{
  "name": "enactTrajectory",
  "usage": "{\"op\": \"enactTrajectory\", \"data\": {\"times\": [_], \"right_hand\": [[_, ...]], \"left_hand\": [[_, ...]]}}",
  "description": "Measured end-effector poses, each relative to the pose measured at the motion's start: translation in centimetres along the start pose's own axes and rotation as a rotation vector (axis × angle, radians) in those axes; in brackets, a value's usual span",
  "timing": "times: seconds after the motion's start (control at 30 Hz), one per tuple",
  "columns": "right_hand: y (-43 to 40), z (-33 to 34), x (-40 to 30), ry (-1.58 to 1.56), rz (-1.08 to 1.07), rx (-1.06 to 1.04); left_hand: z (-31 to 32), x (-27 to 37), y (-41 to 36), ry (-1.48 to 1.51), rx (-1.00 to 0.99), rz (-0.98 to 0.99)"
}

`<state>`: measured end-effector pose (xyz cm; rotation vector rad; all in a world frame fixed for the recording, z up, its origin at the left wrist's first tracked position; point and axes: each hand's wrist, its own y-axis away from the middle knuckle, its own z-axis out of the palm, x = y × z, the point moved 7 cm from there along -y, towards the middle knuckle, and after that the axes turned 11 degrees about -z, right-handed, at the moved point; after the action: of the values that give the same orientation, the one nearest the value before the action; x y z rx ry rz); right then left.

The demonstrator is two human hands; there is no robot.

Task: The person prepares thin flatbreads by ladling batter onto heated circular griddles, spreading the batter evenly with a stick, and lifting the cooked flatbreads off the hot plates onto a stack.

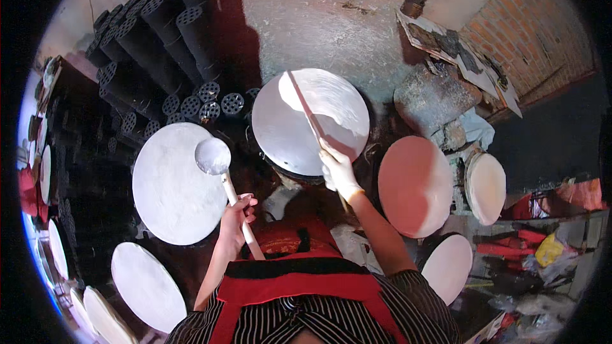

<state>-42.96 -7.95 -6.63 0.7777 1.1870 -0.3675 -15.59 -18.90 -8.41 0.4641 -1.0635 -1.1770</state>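
My left hand grips the pale handle of a round-bowled ladle, whose bowl is coated white. The bowl overlaps the edge of a large round white surface; I cannot tell whether it is a disc or a filled vessel. My right hand, in a white glove, holds a long, thin wooden stick across a round griddle-like plate. A pale, wet-looking layer with curved streaks covers part of the plate's upper side. The stick's lower end passes beneath my hand.
Tall stacks of black honeycomb coal briquettes stand at the upper left. Pale round discs surround me, including a lower-left disc, a reddish-lit disc and a layered stack. A cluttered board lies near the brick wall.
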Motion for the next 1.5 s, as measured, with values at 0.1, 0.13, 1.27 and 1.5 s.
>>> {"op": "enactTrajectory", "data": {"times": [0.1, 0.13, 1.27, 1.5], "right_hand": [[0.9, -5.0, 0.7, -0.007, -0.033, 0.107], [0.3, -6.7, 1.2, 0.001, -0.091, 0.212], [-12.1, -11.5, -4.5, 0.339, 0.106, -0.571], [-2.7, -18.1, -1.0, 0.153, 0.164, -0.591]], "left_hand": [[0.0, -1.3, 0.2, 0.022, 0.086, -0.02], [0.1, -1.6, 0.4, 0.037, 0.098, -0.012], [4.5, -16.3, 6.7, 0.348, 0.519, 0.046], [4.7, -13.4, 6.8, 0.186, 0.389, 0.044]]}}
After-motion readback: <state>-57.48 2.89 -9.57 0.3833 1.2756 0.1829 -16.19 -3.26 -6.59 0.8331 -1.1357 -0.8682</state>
